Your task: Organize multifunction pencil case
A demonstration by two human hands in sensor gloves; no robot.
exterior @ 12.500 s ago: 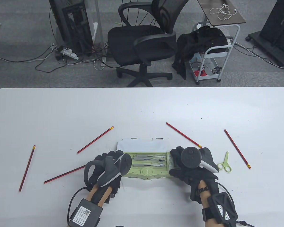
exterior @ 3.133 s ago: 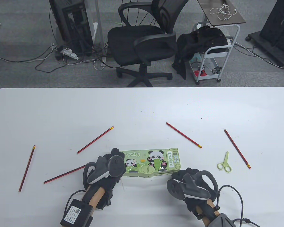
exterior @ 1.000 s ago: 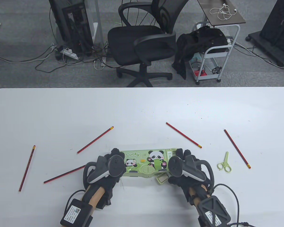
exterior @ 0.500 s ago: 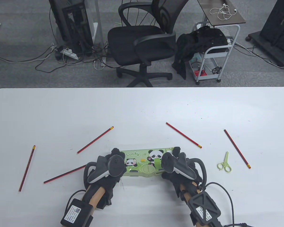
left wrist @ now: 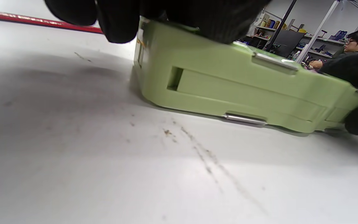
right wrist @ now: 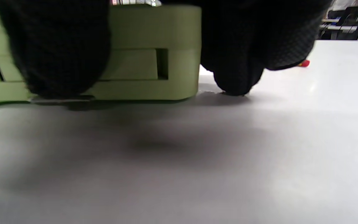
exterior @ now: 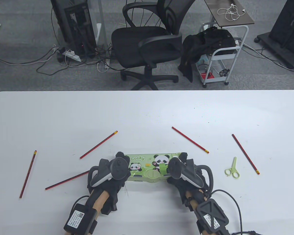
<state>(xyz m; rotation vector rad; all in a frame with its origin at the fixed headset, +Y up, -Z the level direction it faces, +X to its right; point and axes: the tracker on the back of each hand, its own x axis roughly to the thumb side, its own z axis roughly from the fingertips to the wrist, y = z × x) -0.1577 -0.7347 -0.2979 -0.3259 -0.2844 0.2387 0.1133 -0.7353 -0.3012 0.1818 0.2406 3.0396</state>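
- My left hand (exterior: 112, 171) grips the left end of the green pencil case (exterior: 149, 167); my right hand (exterior: 183, 171) grips its right end.
- Case lies closed and flat on the white table (exterior: 147, 110), near edge, centre.
- Red pencils (exterior: 98, 145) and small green scissors (exterior: 232, 169) lie scattered around it.

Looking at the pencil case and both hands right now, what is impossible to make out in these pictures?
- Right end of the pencil case: table view, covered by the right hand and its tracker.
- Left hand finger positions: table view, hidden under its tracker; left wrist view crops them at the top edge.
- Case contents: lid closed in every view.
- Right wrist view: blurred, dark fingers block much of the case's side.
- Scissors: too small to tell whether the blades are closed.
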